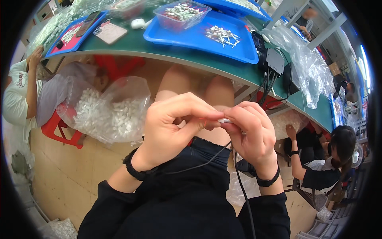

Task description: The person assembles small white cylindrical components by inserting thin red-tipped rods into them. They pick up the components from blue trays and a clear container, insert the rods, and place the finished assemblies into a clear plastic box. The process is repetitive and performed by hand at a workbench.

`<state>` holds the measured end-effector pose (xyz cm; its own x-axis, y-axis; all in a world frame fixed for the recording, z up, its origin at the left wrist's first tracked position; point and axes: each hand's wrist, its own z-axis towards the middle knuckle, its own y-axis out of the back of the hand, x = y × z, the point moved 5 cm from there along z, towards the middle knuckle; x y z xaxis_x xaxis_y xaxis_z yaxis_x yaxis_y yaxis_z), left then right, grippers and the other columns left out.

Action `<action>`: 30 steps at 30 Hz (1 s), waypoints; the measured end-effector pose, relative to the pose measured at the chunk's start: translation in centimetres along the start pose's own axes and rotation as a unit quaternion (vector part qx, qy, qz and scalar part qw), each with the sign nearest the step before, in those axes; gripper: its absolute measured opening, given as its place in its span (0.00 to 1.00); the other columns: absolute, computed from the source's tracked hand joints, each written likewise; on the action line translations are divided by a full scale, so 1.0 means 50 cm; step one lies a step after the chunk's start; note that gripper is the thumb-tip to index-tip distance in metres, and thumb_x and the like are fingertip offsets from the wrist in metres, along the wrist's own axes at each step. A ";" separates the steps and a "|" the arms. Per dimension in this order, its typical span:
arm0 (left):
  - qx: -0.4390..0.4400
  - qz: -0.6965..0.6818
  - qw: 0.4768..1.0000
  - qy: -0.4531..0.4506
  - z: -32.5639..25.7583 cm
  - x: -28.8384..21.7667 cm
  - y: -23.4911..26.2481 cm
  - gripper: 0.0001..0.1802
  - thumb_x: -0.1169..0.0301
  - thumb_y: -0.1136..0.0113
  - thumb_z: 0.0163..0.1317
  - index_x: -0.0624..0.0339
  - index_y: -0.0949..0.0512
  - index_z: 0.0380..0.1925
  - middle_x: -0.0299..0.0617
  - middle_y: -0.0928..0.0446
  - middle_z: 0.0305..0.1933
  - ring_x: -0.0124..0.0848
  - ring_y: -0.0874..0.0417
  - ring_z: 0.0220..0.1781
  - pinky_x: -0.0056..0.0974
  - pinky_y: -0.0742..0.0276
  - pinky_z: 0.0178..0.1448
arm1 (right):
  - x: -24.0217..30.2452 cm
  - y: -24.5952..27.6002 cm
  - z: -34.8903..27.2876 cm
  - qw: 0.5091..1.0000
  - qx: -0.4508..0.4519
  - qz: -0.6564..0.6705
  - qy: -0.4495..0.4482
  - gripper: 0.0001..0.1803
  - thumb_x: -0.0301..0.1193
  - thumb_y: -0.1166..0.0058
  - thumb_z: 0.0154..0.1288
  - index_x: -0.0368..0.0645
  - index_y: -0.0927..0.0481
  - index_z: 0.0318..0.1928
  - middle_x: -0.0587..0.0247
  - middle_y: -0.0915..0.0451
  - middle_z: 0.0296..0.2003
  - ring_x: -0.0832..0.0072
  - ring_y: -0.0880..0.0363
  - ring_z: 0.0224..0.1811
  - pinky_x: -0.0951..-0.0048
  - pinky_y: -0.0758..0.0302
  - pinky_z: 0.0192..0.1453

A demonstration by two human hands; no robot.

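My two hands meet above my lap, their fingertips nearly touching. Between the thumb and fingers of my right hand (254,131) is a small white piece (224,120), mostly covered by the fingertips. My left hand (169,125) is closed in a pinch beside it, with a thin orange-red strand (204,121) showing at its fingers. Whether the strand joins the white piece I cannot tell. Beyond the hands, a blue tray (175,36) on the table holds a pile of small white stick-like pieces (223,36) and a clear plastic box (182,16) of similar pieces.
Dark cables run from near my wrists. A clear bag of white pieces (123,115) stands left of my knees, near a red stool (63,129). A phone (111,32), an earbud case (137,24) and a black cable box (274,61) lie on the green table. Co-workers sit on both sides.
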<state>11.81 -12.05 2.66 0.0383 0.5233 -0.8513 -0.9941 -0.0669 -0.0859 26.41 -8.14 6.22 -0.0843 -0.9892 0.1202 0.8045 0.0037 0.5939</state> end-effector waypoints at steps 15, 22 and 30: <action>-0.038 0.280 0.956 0.075 0.198 0.061 0.122 0.17 0.75 0.36 0.56 0.64 0.20 0.47 0.45 0.20 0.47 0.31 0.19 0.42 0.35 0.23 0.47 | -0.251 -0.003 0.117 0.949 0.125 -0.057 -0.283 0.10 0.36 0.41 0.61 0.47 0.21 0.40 0.57 0.20 0.26 0.60 0.20 0.29 0.63 0.27 0.32; -0.044 0.553 0.830 0.057 0.434 0.172 0.231 0.09 0.73 0.39 0.54 0.66 0.17 0.34 0.55 0.18 0.33 0.48 0.17 0.39 0.43 0.23 0.44 | -0.493 -0.066 0.188 0.849 0.364 -0.168 -0.345 0.23 0.46 0.45 0.63 0.36 0.22 0.45 0.47 0.17 0.39 0.52 0.19 0.42 0.57 0.25 0.46; 0.008 0.568 0.809 0.151 0.488 0.218 0.232 0.06 0.77 0.35 0.47 0.65 0.18 0.27 0.53 0.20 0.27 0.47 0.17 0.33 0.43 0.22 0.41 | -0.887 -0.037 0.263 0.863 0.251 -0.246 -0.362 0.17 0.35 0.47 0.57 0.32 0.19 0.39 0.36 0.19 0.37 0.46 0.20 0.44 0.55 0.25 0.50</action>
<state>-1.78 13.63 5.02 -0.8806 -0.1004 -0.4632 -0.4056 -0.3459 0.8461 20.94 37.63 10.27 -0.8349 -0.5387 0.1125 0.2258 -0.1488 0.9627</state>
